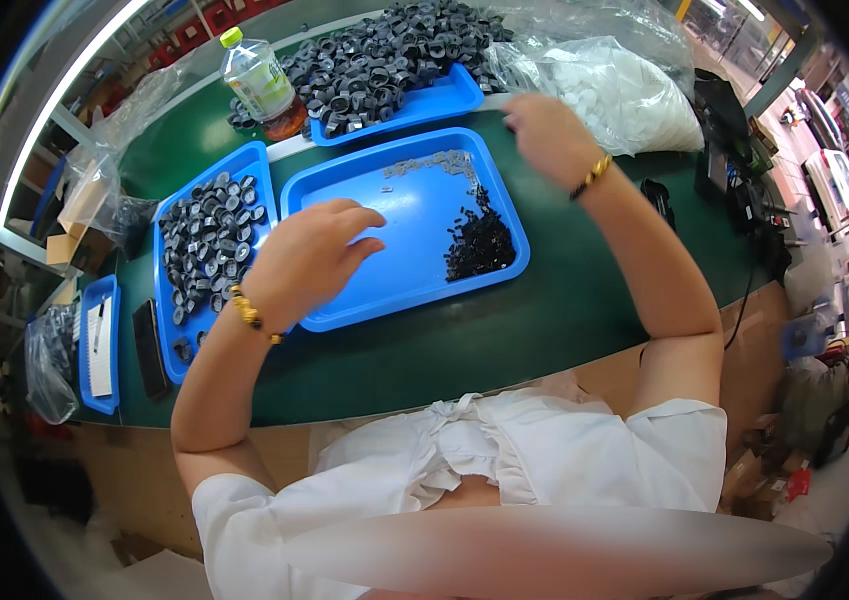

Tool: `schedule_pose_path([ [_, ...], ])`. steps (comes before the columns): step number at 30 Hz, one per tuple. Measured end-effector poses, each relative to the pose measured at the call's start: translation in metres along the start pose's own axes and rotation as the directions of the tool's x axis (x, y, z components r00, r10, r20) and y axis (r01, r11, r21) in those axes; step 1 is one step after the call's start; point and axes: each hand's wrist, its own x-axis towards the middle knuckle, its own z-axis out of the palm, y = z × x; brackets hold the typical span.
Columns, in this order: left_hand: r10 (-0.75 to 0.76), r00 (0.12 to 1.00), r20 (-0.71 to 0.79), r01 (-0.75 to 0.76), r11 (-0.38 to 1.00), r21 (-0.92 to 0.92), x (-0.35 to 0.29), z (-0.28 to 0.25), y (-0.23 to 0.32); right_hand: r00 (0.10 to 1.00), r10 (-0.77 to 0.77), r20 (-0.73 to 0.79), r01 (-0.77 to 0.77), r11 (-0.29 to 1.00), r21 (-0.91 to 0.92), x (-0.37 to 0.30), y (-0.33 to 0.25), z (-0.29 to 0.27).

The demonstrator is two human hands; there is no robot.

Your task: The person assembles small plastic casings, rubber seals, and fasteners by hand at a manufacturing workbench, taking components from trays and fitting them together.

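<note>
My left hand (306, 258) hovers over the left side of a blue tray (399, 245), thumb and fingers apart, with nothing visible between them. Inside that tray, small black parts (479, 240) are heaped at the right, and small clear or greyish pieces (429, 163) lie along the far edge. My right hand (552, 140) is raised beyond the tray's far right corner, fingers pinched on a small dark part (510, 121) whose kind is hard to make out. Left of the middle tray, another blue tray (258, 170) holds many dark grey round caps (209, 230).
At the back, a large pile of dark grey caps (374, 60) spills around a blue tray (464, 92). A bottle (259, 80) with a yellow-green cap stands beside it. A clear bag of white pieces (614, 95) sits back right. Far left lie a phone (149, 350) and a small tray (112, 395) with paper and pen.
</note>
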Motion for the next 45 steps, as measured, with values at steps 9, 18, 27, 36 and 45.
schedule_pose_path([
  [9, -0.142, 0.933, 0.33, 0.085, 0.98, 0.181, -0.026, 0.038, 0.035, 0.811, 0.574, 0.114, -0.535, 0.806, -0.255, 0.054, 0.126, 0.033],
  [18, 0.079, 0.982, 0.169, -0.092, 0.994, 0.067, -0.018, 0.072, 0.032, 0.836, 0.536, -0.118, -0.502, 0.66, -0.56, 0.072, 0.13, 0.054],
  [27, 0.246, 0.962, 0.121, -0.236, 0.968, -0.088, -0.016, 0.091, 0.027, 0.926, 0.377, -0.02, -0.312, 0.734, -0.604, 0.055, 0.181, 0.062],
  [36, 0.26, 0.952, 0.158, -0.244, 0.963, -0.115, -0.017, 0.091, 0.025, 0.94, 0.34, 0.001, -0.251, 0.696, -0.673, 0.056, 0.164, 0.05],
  [45, 0.328, 0.943, 0.058, -0.317, 0.937, -0.148, -0.01, 0.097, 0.022, 0.96, 0.183, -0.214, -0.259, 0.87, -0.419, 0.048, 0.252, 0.047],
])
